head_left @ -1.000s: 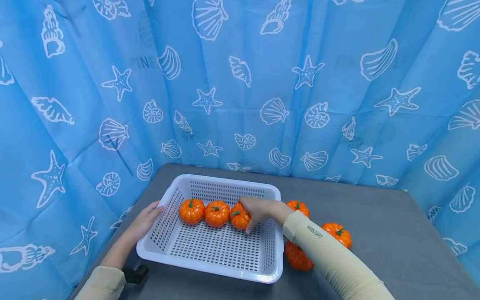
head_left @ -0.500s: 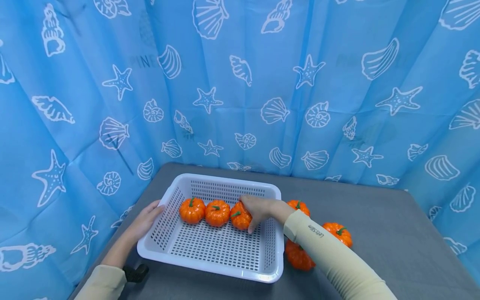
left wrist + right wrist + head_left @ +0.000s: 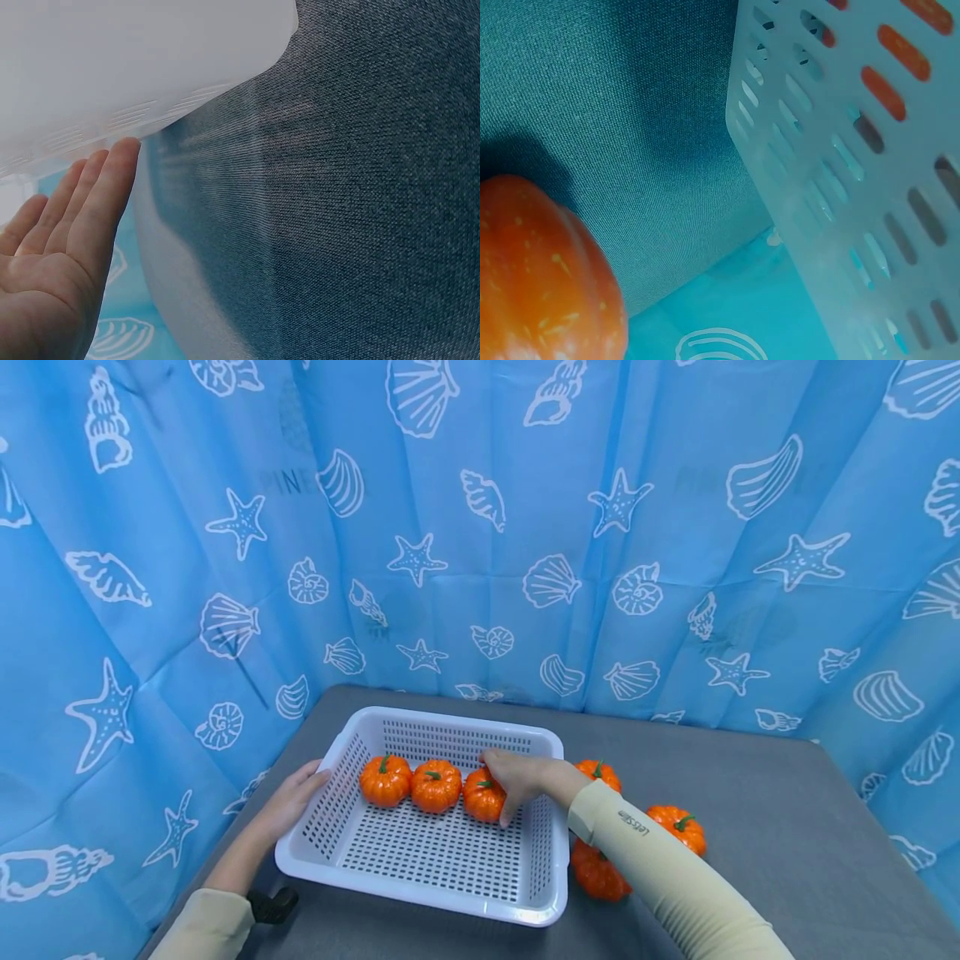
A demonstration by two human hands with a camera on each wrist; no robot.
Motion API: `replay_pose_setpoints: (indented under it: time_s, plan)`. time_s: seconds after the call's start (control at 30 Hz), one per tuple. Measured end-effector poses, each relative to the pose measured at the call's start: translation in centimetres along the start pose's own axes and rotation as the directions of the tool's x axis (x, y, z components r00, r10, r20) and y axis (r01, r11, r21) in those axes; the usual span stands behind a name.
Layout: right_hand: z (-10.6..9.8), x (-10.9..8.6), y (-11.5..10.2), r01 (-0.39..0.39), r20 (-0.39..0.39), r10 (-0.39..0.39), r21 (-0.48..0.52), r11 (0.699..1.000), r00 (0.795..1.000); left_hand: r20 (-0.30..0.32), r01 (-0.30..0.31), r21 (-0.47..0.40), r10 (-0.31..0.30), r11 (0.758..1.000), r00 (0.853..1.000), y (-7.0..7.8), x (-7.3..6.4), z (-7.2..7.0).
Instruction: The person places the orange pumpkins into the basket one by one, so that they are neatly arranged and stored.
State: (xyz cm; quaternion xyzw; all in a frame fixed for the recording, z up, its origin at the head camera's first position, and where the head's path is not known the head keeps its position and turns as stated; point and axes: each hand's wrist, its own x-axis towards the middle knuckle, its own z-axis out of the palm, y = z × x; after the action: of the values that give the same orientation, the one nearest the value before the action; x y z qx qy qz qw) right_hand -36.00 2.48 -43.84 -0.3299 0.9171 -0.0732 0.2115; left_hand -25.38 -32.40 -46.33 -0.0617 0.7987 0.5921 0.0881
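Observation:
A white plastic basket [image 3: 420, 896] with slotted walls holds a row of small orange pumpkins: one at left [image 3: 386, 783], one in the middle [image 3: 436, 789], and one at right. My right hand [image 3: 519, 777] reaches over the basket's right rim and grips the rightmost pumpkin [image 3: 483, 802], thumb on the near side, fingers behind and partly hidden. That pumpkin stands with its green stem up. At the basket's left side, my left hand [image 3: 295, 799] rests with fingers fairly straight. In the left wrist view, the fingertips of that hand [image 3: 64, 255] touch the basket's outer wall [image 3: 135, 52].
Right of the basket, on the grey cloth-covered table [image 3: 765, 827], lie more pumpkins: one at the back [image 3: 600, 774], one farther right [image 3: 677, 827], one in front [image 3: 598, 872], partly behind the right forearm. A blue shell-print curtain [image 3: 480, 610] hangs behind.
The pumpkin under my right hand has turned, its stem swinging from pointing left to upright. Both hands and the basket keep nearly the same places.

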Motion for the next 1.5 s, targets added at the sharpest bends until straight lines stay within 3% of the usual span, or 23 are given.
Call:
replay_pose_setpoints:
  time_s: [0.7,0.87,1.03,1.27,1.5]
  plan:
    - [-2.5,-2.0,0.4,0.023,-0.022,-0.022,0.06,0.998,1.0,0.012,-0.018,0.014,0.018,1.0,1.0,-0.1,0.1,-0.2]
    - [-3.5,-2.7,0.8,0.083,-0.115,-0.072,0.095,0.992,0.991,0.013,-0.025,0.019,0.024,1.0,1.0,0.0,0.0,-0.3]
    - [-5.1,-3.9,1.3,0.137,-0.235,-0.096,0.161,0.977,0.967,0.017,-0.027,0.029,0.027,0.999,0.999,0.2,-0.1,-0.2]
    - [-6.5,-5.0,2.5,0.158,-0.283,-0.083,0.253,0.954,0.955,-0.003,-0.015,0.035,0.015,0.999,1.0,0.0,-0.1,-0.2]
    - [-7.1,-6.5,5.5,0.155,-0.347,-0.041,0.309,0.938,0.937,0.004,-0.014,0.025,0.014,1.0,1.0,0.0,-0.1,-0.1]
